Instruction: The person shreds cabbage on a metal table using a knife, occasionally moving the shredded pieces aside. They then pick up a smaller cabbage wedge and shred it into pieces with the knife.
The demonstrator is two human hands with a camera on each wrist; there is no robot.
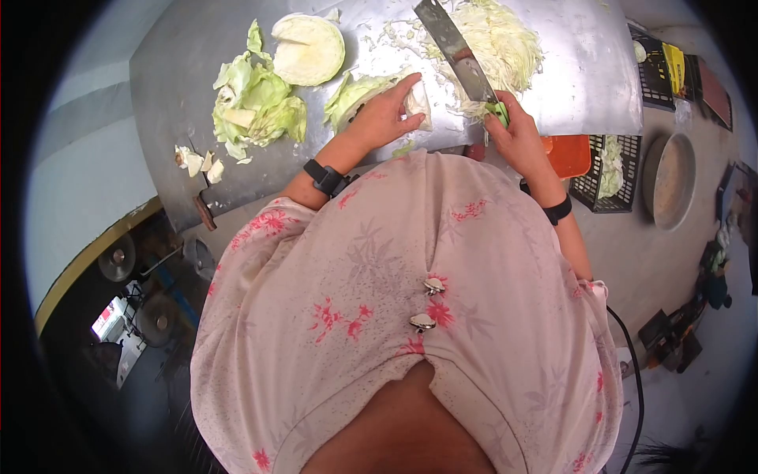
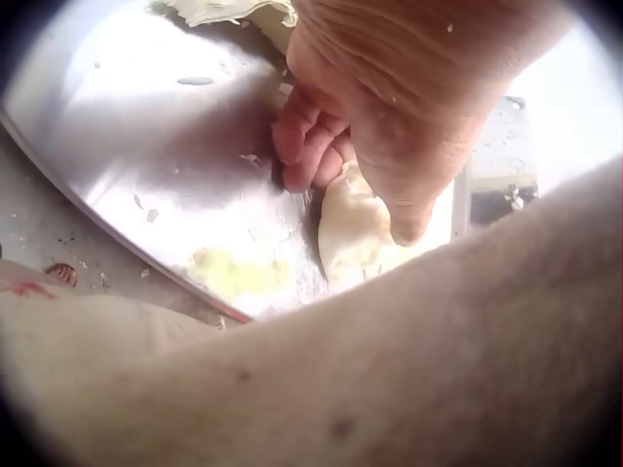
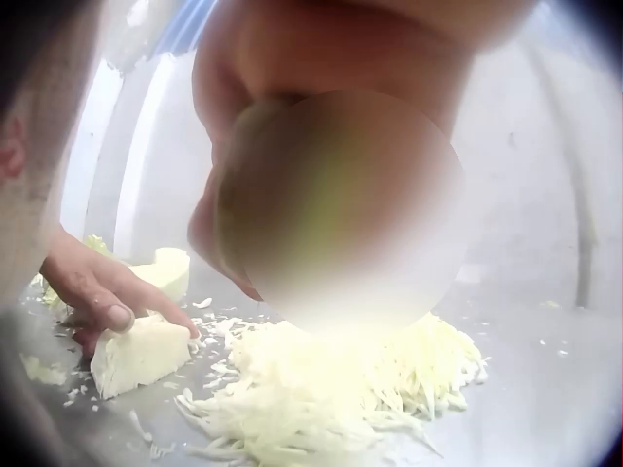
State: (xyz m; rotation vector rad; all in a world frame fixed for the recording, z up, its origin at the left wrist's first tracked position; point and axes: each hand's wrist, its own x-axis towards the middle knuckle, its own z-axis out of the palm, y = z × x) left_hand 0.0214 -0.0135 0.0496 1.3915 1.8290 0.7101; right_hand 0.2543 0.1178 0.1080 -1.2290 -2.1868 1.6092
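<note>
My left hand [image 1: 384,118] holds a pale cabbage wedge [image 1: 418,107] against the metal table, thumb on the near side and fingers over its top. The right wrist view shows that wedge [image 3: 144,360] with its cut face toward the shreds. In my right hand [image 1: 517,141] is a kitchen knife [image 1: 458,51], gripped by its green handle. Its broad blade points up and left, over the edge of a heap of shredded cabbage [image 1: 505,47]. A blurred disc hides most of the knife in the right wrist view. A green-edged cabbage piece [image 1: 347,99] lies beside my left hand.
A cabbage half [image 1: 309,49] and loose outer leaves [image 1: 257,103] lie on the metal table [image 1: 178,103] to the left, with core scraps [image 1: 193,162] nearer its edge. Right of the table stand an orange container [image 1: 570,156], a black crate [image 1: 620,197] and a metal basin [image 1: 669,182].
</note>
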